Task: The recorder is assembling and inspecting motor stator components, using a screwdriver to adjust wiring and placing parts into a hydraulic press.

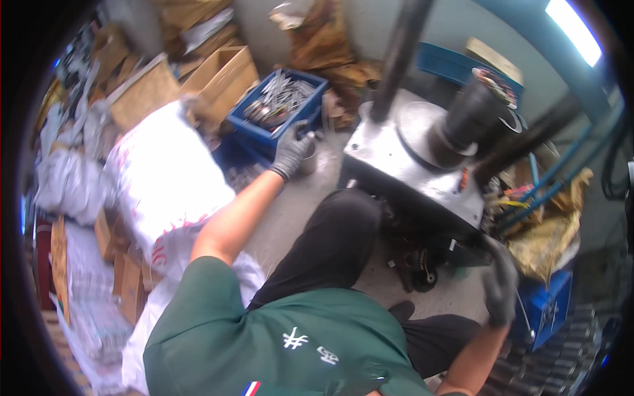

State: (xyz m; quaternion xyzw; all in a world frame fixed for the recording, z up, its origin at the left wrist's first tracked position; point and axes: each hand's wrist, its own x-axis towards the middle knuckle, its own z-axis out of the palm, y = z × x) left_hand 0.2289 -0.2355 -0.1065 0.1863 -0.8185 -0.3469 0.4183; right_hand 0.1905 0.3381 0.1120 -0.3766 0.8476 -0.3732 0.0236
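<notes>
My left hand (292, 150), in a grey glove, is at the near right corner of a blue bin (264, 135) piled with long thin metal pieces (285, 94). Its fingers are curled, and what they hold, if anything, is too small to make out. A grey cup-shaped container (308, 162) stands just beside this hand. My right hand (500, 284), gloved in dark grey, is beside the near right corner of a press with a metal top plate (376, 148). Motion smears its fingers, and their grip does not show. A thick dark cylinder (465, 115) rises from the plate.
White sacks (165, 171) and cardboard boxes (221, 82) crowd the left side. Steel columns (399, 59) flank the press. To its right are blue hoses (561, 171), a yellowish sack (551, 244) and a blue box (545, 307). My legs straddle the floor before the press.
</notes>
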